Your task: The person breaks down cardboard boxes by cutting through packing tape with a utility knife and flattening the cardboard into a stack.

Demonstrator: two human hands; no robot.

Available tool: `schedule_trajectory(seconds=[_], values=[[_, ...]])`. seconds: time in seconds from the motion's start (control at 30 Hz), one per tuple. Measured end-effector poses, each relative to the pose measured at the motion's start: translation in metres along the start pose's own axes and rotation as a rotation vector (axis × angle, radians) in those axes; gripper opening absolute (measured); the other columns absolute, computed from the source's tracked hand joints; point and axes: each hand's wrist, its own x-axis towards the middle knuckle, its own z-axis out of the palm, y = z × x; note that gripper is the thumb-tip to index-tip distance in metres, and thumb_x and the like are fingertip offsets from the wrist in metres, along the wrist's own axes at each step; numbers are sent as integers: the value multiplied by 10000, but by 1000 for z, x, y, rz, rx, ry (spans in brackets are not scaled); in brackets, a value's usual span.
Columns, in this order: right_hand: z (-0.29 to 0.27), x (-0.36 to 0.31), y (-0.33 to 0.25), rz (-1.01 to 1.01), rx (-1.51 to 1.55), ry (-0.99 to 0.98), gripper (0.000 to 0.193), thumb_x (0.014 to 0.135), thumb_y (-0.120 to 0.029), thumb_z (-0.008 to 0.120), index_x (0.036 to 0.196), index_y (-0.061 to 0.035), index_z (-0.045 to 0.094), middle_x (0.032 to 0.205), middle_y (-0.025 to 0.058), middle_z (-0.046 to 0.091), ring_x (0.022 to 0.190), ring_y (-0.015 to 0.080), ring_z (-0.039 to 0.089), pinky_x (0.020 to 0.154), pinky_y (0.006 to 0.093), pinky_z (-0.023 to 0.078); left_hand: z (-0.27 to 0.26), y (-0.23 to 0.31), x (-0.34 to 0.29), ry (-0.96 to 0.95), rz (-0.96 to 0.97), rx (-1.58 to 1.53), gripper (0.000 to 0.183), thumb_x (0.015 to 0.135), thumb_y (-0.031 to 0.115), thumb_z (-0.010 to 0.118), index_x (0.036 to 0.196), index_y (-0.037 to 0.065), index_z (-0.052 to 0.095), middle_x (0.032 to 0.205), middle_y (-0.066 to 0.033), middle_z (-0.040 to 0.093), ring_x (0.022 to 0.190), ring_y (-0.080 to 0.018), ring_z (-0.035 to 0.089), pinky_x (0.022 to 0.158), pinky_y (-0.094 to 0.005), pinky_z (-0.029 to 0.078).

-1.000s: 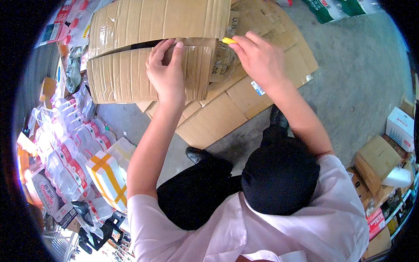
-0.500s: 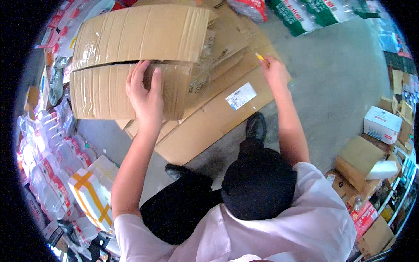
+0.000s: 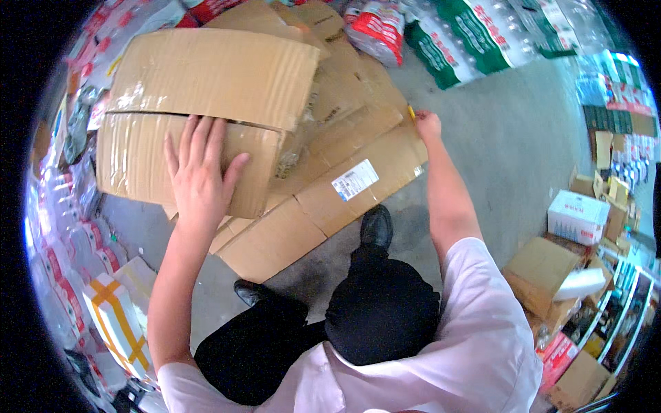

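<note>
A brown cardboard box with clear tape on its flaps sits at the left on a pile of flattened cardboard sheets. My left hand lies flat on the box's near flap, fingers spread, with its fingertips at the dark gap between the two flaps. At the right edge of the pile, my right hand is closed around a slim yellow tool that looks like a box cutter. Only its yellow end shows past my fingers. A white label is stuck on the nearest sheet.
Wrapped bottle packs with green bands and a red-wrapped pack stand at the far side. More bottle packs and a white box with orange tape are at the left. A white carton and open boxes line the right.
My left hand's fingers have gone from curled at the flap gap to spread flat on the near flap. My right hand is still closed on the yellow tool. The whole view has shifted.
</note>
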Motion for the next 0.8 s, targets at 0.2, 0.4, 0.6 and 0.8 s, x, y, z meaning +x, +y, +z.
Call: schedule_trajectory(seconds=[0.2,0.4,0.6,0.8], values=[[-18,-10,-50,-221,-107,118,398,913,-191,742,1283,-46,728,1231,228,732,1126,408,702,973,482,563,-9,-25,10,-4,168,-67,656,827,418,801,1366,80,641,1340,-99,606,1352,-321,517,1270,-567,302],[-141,-147,-266,-837,356,71,543,931,-229,778,1422,-67,613,1402,218,630,1316,372,608,1100,450,493,-19,-36,14,-24,212,-188,657,731,431,847,1259,88,659,1222,-100,599,1265,-343,524,1261,-536,320],[-172,-246,-386,-1261,-26,-54,769,905,-296,820,1562,-108,469,1598,245,445,1451,435,468,1180,523,432,-44,-30,12,105,259,-376,586,649,410,885,1062,92,617,1092,-108,552,1126,-350,531,1047,-508,429],[-137,-270,-413,-1156,-485,-181,1051,806,-260,897,1664,-178,297,1659,300,329,1504,549,350,1207,540,411,-78,-27,-27,283,377,-324,480,695,394,833,973,88,589,976,-98,531,996,-322,565,960,-493,461]])
